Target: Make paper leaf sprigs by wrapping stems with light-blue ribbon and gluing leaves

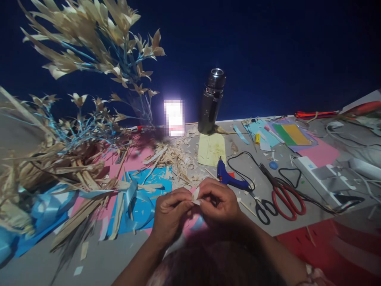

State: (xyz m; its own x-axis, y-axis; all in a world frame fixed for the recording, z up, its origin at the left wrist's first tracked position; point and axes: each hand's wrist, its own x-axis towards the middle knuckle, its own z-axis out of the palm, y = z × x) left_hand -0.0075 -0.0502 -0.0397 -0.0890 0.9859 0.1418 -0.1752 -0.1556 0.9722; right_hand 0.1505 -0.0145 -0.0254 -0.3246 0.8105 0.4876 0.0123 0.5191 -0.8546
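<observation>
Between my two hands, near the front of the table, is a small pale piece of dried husk. My left hand pinches its left side with thumb and forefinger. From the other side my right hand pinches it, fingers curled. Just beyond my right hand lies a blue glue gun with its black cord. Red-handled scissors and smaller black-handled scissors rest to the right. Left of my hands, dried husk strips and a light-blue ribbon lie over blue paper.
A dark flask stands at the back beside a bright, blurred-out light. Husk flowers on blue stems rise at the left. A white power strip with cords, coloured sheets and red material occupy the right.
</observation>
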